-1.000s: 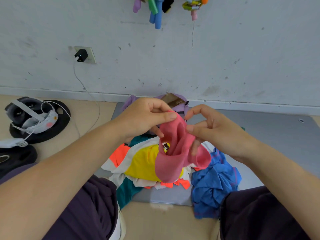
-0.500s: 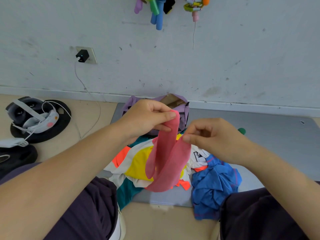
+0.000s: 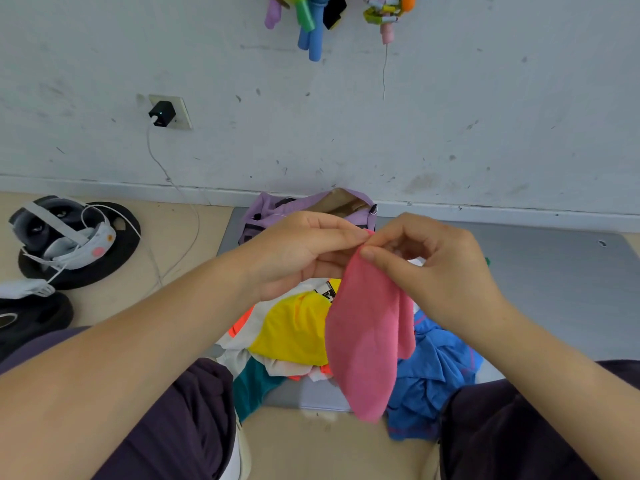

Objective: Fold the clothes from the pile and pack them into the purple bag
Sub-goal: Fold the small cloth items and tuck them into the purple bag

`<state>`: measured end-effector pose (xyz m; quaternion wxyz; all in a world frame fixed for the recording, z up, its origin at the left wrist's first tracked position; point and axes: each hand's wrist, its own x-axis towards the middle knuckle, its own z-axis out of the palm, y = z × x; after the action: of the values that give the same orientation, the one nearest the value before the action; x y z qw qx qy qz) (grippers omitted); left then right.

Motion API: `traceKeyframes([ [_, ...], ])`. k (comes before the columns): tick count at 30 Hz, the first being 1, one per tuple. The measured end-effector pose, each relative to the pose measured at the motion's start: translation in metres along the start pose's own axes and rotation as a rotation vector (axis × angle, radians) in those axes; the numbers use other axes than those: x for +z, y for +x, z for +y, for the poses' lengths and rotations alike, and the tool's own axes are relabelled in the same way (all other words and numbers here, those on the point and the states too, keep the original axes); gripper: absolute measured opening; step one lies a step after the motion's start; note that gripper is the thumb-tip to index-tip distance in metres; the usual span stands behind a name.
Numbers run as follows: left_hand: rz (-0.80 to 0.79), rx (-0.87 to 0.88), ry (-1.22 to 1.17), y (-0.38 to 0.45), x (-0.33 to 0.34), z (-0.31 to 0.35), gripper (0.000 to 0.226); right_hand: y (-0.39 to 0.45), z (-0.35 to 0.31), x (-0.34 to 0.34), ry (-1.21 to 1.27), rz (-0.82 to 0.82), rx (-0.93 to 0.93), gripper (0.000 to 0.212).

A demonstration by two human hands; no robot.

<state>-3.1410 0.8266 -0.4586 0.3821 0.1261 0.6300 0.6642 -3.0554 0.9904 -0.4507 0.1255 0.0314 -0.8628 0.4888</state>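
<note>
A pink cloth (image 3: 369, 341) hangs doubled over in the air above the pile. My left hand (image 3: 304, 247) and my right hand (image 3: 436, 265) both pinch its top edge, fingertips nearly touching. Under it lies the pile of clothes: a yellow, white and orange garment (image 3: 294, 327) with a teal part, and a crumpled blue garment (image 3: 433, 379) to the right. The purple bag (image 3: 263, 213) stands open against the wall behind my hands, partly hidden by them.
A grey mat (image 3: 554, 271) lies under the pile and bag. At the left are a headset (image 3: 62, 233) on a black disc, a second black disc (image 3: 31, 317) and a charger cable (image 3: 187, 237) from the wall socket. My dark-trousered legs flank the pile.
My right hand has brought its end of the pink cloth up to meet the end in my left hand. The cloth now hangs folded in half and longer.
</note>
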Motion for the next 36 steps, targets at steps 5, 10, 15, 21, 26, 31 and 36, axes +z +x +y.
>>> traceKeyframes([
  [5, -0.019, -0.002, 0.025, 0.000, 0.000, 0.001, 0.020, 0.004, 0.003, -0.003, -0.043, 0.071, -0.037, 0.010],
  [10, -0.003, 0.010, 0.113, -0.002, -0.001, 0.002, 0.022, 0.006, 0.006, -0.006, -0.008, 0.036, 0.004, 0.015],
  [15, -0.038, 0.047, 0.185, -0.008, 0.000, 0.005, 0.033, 0.007, 0.005, -0.010, 0.111, -0.019, 0.049, 0.014],
  [21, -0.075, 0.135, 0.244, -0.012, -0.004, 0.008, 0.019, 0.012, 0.007, -0.017, 0.420, -0.209, 0.196, 0.023],
  [26, 0.032, 0.279, 0.472, -0.013, -0.007, 0.011, 0.012, 0.014, 0.014, -0.018, 0.343, -0.358, 0.265, 0.026],
  [31, 0.205, 0.391, 0.357, -0.011, -0.021, 0.019, 0.016, 0.015, 0.019, -0.026, 0.189, -0.470, 0.302, 0.019],
  [36, 0.246, 0.340, 0.643, -0.010, -0.039, 0.021, 0.005, 0.019, 0.022, -0.030, -0.040, -0.255, 0.226, 0.006],
])
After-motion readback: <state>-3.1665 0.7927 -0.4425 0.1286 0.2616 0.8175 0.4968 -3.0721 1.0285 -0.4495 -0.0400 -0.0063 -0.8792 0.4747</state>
